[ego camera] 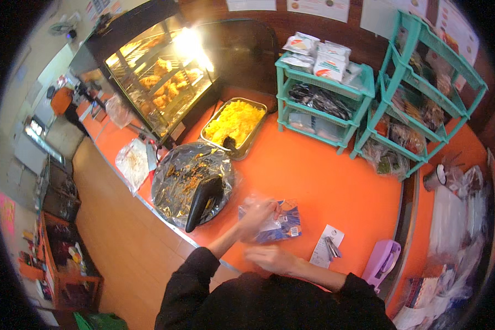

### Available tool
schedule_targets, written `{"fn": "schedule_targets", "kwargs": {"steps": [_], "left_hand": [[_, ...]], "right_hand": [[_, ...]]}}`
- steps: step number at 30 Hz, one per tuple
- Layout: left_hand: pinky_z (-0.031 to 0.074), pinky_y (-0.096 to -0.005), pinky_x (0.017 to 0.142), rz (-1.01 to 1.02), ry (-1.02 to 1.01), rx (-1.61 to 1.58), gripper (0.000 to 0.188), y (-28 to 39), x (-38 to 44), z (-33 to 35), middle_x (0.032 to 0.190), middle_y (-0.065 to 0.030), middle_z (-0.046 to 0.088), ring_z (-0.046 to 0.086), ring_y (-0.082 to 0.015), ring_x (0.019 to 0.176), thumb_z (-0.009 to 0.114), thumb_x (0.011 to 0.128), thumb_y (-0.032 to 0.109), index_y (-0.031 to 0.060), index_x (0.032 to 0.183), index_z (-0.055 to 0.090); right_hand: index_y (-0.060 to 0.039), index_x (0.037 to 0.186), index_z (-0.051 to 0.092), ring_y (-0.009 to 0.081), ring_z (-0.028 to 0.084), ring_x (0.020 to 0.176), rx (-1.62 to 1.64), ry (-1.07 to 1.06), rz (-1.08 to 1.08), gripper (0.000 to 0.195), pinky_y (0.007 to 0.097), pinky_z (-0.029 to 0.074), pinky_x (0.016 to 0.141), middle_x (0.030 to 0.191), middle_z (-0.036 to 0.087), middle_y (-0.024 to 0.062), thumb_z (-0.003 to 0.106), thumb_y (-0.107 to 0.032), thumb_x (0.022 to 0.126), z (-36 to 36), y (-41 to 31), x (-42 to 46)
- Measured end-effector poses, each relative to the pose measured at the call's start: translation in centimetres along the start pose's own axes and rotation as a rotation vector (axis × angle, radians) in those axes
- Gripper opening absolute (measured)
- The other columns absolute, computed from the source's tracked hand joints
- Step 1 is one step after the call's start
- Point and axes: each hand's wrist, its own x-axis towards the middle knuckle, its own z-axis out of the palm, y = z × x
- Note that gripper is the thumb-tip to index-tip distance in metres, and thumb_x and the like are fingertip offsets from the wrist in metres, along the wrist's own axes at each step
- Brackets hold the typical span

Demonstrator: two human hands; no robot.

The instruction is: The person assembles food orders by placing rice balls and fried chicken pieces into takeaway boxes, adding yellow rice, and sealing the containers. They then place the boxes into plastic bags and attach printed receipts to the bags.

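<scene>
On the orange counter, a blue printed packet in clear plastic [289, 222] lies in front of me. My left hand [260, 216] is over the packet's left part, fingers bent, with clear plastic at the fingers; whether they grip it is blurred. Nearer my body, my right hand [270, 259] hovers beside the packet's lower edge, smeared by motion, so its fingers cannot be made out. To the right lies a paper slip with writing [320, 251], and a small metal stapler [332, 247] rests on it. A purple tape dispenser [381, 262] stands farther right.
Left of my hands sits a round plastic-lined tray [169, 206] bearing a black-handled utensil [204, 202]. Behind are a metal tray of yellow food [235, 123] and a lit glass food warmer [161, 82]. Green plastic racks [326, 99] stand back right. A person in orange [62, 101] is far left.
</scene>
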Motion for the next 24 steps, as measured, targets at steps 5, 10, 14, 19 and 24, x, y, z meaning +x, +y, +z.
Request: {"fn": "schedule_targets", "kwargs": {"steps": [5,10,14,19,24], "left_hand": [[0.047,-0.0377,0.076,0.159,-0.447,0.331,0.016,-0.7,1.2,-1.5,0.097,-0.0106,0.059,0.057,-0.0252,0.090,0.051,0.083,0.015,0.0061,0.091,0.062],[0.046,-0.0397,0.065,-0.028,-0.590,0.474,0.012,3.5,2.1,-1.1,0.076,-0.0119,0.059,0.058,-0.0280,0.073,0.054,0.081,0.017,0.0071,0.083,0.059],[0.044,-0.0427,0.067,-0.145,-0.201,0.383,0.017,-0.5,-0.6,0.5,0.078,-0.0158,0.059,0.057,-0.0305,0.072,0.059,0.077,0.020,0.0040,0.083,0.061],[0.043,-0.0417,0.085,-0.054,0.264,0.246,0.018,5.7,-2.0,1.4,0.097,-0.0204,0.059,0.056,-0.0341,0.089,0.068,0.071,0.017,0.0015,0.079,0.064],[0.044,-0.0391,0.085,-0.175,0.462,0.677,0.018,1.8,-3.8,2.9,0.092,-0.0153,0.062,0.057,-0.0283,0.088,0.069,0.075,0.017,0.0001,0.078,0.063]], "right_hand": [[-0.0021,0.094,0.059,0.0217,0.063,0.089,-0.192,-0.157,0.000,0.020,0.0314,0.055,0.071,0.102,0.061,0.0104,0.053,-0.006,0.075,2.7,4.7,-0.6],[-0.0043,0.090,0.057,0.0191,0.062,0.079,-0.342,0.056,-0.067,0.016,0.0303,0.053,0.061,0.093,0.060,0.0079,0.051,-0.011,0.077,3.0,3.7,-0.2],[-0.0021,0.087,0.060,0.0272,0.061,0.071,-0.450,0.028,0.164,0.016,0.0373,0.051,0.061,0.083,0.061,0.0138,0.055,-0.006,0.073,5.3,5.5,-1.7],[-0.0032,0.085,0.061,0.0294,0.058,0.074,-0.597,0.189,0.346,0.014,0.0443,0.047,0.067,0.084,0.060,0.0136,0.058,-0.015,0.078,8.3,7.0,-3.6],[0.0017,0.094,0.058,0.0351,0.060,0.075,-0.177,0.392,0.476,0.021,0.0433,0.049,0.065,0.086,0.060,0.0181,0.058,-0.011,0.078,7.5,5.5,-2.4]]}}
